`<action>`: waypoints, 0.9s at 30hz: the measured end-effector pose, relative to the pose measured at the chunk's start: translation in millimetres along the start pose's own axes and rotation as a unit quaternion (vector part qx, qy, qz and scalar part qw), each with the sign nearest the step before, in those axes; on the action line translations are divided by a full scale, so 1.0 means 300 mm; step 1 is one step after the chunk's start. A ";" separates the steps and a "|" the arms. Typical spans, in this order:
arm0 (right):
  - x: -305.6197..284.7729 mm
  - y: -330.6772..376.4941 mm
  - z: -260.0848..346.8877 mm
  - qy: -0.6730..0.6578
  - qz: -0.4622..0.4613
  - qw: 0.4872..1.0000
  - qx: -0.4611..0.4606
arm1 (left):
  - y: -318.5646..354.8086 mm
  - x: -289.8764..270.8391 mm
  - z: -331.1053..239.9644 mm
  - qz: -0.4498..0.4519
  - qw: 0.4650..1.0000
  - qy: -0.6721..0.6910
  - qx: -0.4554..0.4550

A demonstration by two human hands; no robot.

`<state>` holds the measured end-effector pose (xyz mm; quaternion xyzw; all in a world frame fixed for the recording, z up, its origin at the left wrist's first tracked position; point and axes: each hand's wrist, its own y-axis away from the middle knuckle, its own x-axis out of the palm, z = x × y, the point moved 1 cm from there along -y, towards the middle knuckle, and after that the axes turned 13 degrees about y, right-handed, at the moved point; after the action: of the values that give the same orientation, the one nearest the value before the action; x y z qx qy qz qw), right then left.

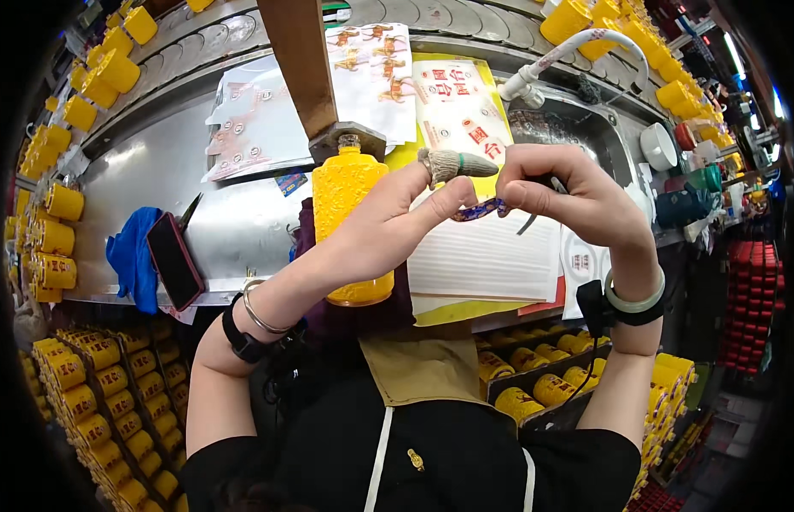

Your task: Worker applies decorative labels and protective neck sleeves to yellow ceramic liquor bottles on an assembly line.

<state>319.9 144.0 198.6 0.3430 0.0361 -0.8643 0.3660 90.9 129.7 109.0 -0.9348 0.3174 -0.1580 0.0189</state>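
My left hand is raised in the middle, thumb and fingers closed on one end of a small dark blue and purple patterned strip. A grey-green fabric finger cover sits over one of its fingertips. Opposite it, my right hand pinches the strip's other end. A thin dark tool, perhaps tweezers, sticks out below the right fingers; its upper part is hidden. Just left of my left wrist stands a yellow embossed bottle, its neck at a metal fitting on a wooden post.
Printed decal sheets and a white lined sheet cover the bench. A phone and blue cloth lie left. A sink with a white tap is behind right. Crates of yellow bottles flank me.
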 end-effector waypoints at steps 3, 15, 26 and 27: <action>0.013 -0.003 -0.024 0.018 -0.010 1.000 -0.008 | 0.032 -0.008 -0.013 0.007 0.998 0.036 -0.045; 0.289 0.044 -0.109 -0.028 -0.258 0.963 0.068 | 0.072 0.010 -0.003 -0.111 0.991 -0.002 -0.080; 0.522 0.018 -0.077 -0.439 -0.322 0.835 0.085 | 0.134 0.052 -0.028 -0.123 0.991 -0.030 -0.049; 0.521 0.012 -0.082 -0.429 -0.331 0.837 0.074 | 0.137 0.045 -0.036 -0.130 0.989 -0.042 -0.054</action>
<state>258.5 54.0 83.9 -0.0690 -0.0773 -0.9946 0.0102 73.6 89.4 117.7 -0.9736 0.2002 -0.1027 -0.0389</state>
